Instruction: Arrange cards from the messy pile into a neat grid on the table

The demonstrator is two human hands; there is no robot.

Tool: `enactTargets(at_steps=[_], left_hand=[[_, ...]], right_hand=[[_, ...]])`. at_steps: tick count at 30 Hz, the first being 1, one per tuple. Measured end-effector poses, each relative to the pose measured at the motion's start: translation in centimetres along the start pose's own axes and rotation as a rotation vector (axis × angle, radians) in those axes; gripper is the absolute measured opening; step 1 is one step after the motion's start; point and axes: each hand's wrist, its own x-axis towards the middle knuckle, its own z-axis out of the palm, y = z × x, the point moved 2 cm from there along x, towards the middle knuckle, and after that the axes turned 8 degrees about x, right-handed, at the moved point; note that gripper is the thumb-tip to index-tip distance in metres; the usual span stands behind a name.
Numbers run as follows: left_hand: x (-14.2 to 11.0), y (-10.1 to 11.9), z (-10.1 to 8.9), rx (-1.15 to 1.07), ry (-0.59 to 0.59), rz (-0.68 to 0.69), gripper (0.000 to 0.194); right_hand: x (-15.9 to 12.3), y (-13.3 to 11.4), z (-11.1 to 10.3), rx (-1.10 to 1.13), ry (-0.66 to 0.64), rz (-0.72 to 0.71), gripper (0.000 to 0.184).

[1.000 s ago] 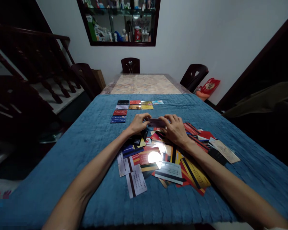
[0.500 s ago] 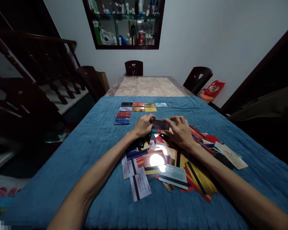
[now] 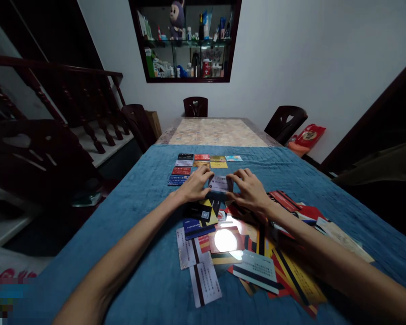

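A pale lilac-grey plastic card (image 3: 221,184) is pinched at its left edge by my left hand (image 3: 196,184) and at its right edge by my right hand (image 3: 248,188). The card is tilted, its printed face towards me, just beyond a loose pile of cards. In that pile, a black card (image 3: 196,211) and a dark blue card (image 3: 199,229) lie nearest my left hand. Red striped cards (image 3: 284,201) lie to the right of my right hand. Farther off, several cards form rows, with a red card (image 3: 181,171) and a blue card (image 3: 177,180) at the left.
A blue cloth (image 3: 135,198) covers the near table; the bare patterned tabletop (image 3: 216,131) shows beyond it. Chairs stand around, one dark chair (image 3: 195,107) at the far end. A pale card (image 3: 205,280) and a yellow card (image 3: 299,275) lie at the pile's near side.
The held card has turned from dark and glinting to showing its pale printed face. Both hands still grip it. The whole view has shifted, with things appearing lower and slightly right.
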Motion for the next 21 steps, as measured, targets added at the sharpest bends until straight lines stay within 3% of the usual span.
enactTargets(at_steps=[7,21], left_hand=[[-0.7,-2.6,-1.4,0.009,-0.087,0.026,0.039],[-1.3,-9.7,-3.3,0.033,-0.172,-0.144,0.038]], right_hand=[[3.1,0.0,1.3,0.113,-0.101,-0.042,0.049],[11.0,0.3,6.0,0.311,-0.195,-0.071,0.05]])
